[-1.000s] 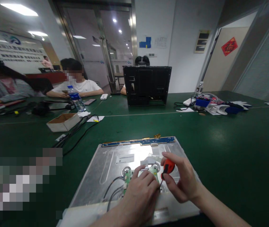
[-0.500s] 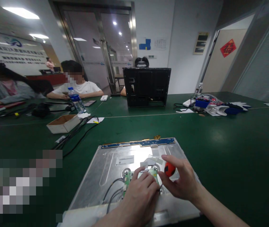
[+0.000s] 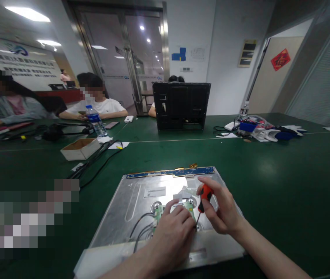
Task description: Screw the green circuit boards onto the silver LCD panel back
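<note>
My right hand (image 3: pixel 220 207) holds a screwdriver (image 3: pixel 205 195) with a red and black handle between thumb and fingers. Its thin shaft slants down to the right edge of a green circuit board (image 3: pixel 159 212). Over that board my left hand (image 3: pixel 173 232) is closed, fingers bent, beside the screwdriver's tip. Its thumb and whatever it grips are hidden. Beneath both hands lies a flat metal display panel (image 3: pixel 136 201), with a blue circuit strip (image 3: pixel 171 173) along its far edge. Dark cables (image 3: pixel 138 226) run from the green board's left side.
On the green table (image 3: pixel 284 201) are an open box (image 3: pixel 80 149), black cables (image 3: pixel 101 159) and a water bottle (image 3: pixel 95 122) at left. A black monitor back (image 3: pixel 182 106) stands ahead. Gloves (image 3: pixel 269 134) lie at the right. Two people sit at the far left.
The screwdriver's handle has tilted, so its side and shaft now show. My right hand has risen slightly with it. My left hand stays over the board.
</note>
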Demonstrator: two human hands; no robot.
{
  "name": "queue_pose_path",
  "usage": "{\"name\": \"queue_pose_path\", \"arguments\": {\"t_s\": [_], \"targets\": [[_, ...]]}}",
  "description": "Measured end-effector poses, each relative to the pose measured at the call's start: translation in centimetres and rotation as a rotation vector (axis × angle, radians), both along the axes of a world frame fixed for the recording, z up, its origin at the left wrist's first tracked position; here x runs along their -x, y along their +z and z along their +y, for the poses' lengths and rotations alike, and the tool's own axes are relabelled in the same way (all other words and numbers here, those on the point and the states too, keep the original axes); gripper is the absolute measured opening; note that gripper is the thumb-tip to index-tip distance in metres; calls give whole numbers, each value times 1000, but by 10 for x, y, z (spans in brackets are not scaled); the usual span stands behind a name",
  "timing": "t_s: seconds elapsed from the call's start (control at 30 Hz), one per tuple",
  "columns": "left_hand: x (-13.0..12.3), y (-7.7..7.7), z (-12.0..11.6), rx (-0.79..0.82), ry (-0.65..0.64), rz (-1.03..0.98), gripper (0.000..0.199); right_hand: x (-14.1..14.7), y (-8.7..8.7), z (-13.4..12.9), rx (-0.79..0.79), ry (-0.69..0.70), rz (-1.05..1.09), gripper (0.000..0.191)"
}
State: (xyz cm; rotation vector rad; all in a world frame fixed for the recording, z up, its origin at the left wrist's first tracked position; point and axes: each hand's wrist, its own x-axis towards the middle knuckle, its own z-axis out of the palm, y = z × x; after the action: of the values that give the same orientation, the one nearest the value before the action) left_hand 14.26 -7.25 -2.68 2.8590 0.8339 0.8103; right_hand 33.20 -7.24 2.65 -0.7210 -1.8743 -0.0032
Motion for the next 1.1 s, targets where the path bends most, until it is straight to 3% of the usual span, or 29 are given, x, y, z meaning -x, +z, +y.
{"name": "queue_pose_path", "arguments": {"t_s": [0.23,0.5,0.8,1.1], "targets": [[0,2,1,19,-8,-39,13,5,-5,4,-40,-96,50,48],[1,-1,2,22,-12,-49,11,7,-6,4,-74,-93,20,36],[1,-3,4,29,-4,-52,13,3,-2,-2,-46,11,-4,50],[0,-3,3,79,14,-44,14,9,-6,-2,-115,-46,15,46]]}}
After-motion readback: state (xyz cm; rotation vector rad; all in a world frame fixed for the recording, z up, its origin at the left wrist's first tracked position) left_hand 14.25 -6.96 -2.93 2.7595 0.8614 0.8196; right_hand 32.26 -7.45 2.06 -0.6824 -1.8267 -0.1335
